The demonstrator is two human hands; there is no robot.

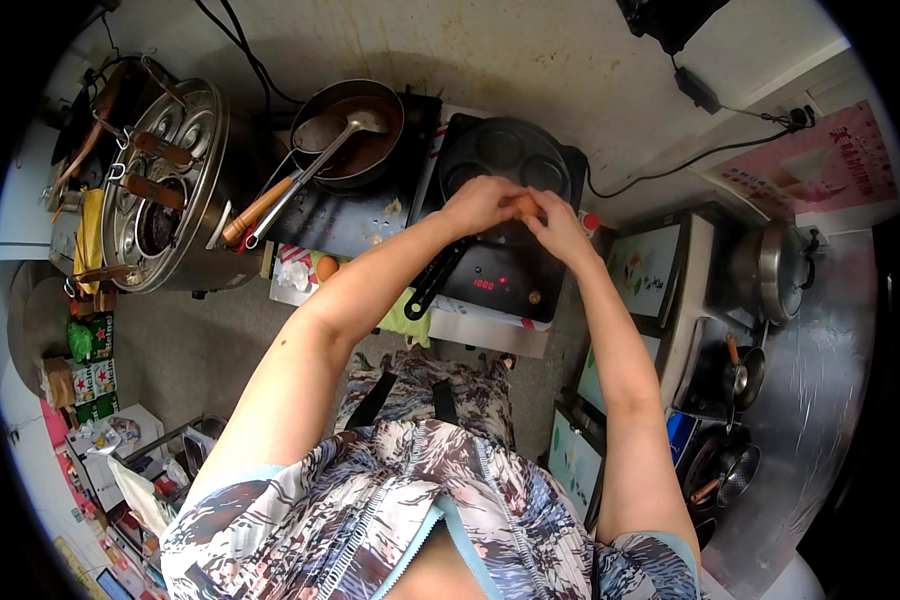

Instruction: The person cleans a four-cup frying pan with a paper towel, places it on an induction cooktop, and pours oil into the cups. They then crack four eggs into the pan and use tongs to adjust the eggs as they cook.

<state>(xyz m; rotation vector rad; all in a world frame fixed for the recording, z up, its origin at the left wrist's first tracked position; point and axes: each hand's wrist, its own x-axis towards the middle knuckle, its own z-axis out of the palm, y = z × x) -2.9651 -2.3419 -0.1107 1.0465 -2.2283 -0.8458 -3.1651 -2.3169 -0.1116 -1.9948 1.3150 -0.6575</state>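
Both hands meet over a black frying pan (499, 180) with several round moulds, which sits on an induction cooker (521, 292). Between the fingertips is a brown egg (526, 206), gripped by my left hand (484, 204) on one side and my right hand (559, 225) on the other. Whether its shell is cracked cannot be made out. The pan's black handle (436, 281) points toward me, and my hands cover part of the moulds. Another brown egg (326, 268) rests to the left, close to my left forearm.
Left of the pan, a pot of brown liquid (352, 165) holds a ladle and a strainer. Farther left stands a large steel cooker (221, 255) with wooden-handled strainers. A green cloth (407, 321) hangs at the near edge. Small pans (750, 375) and a lidded pot (780, 274) are on the right.
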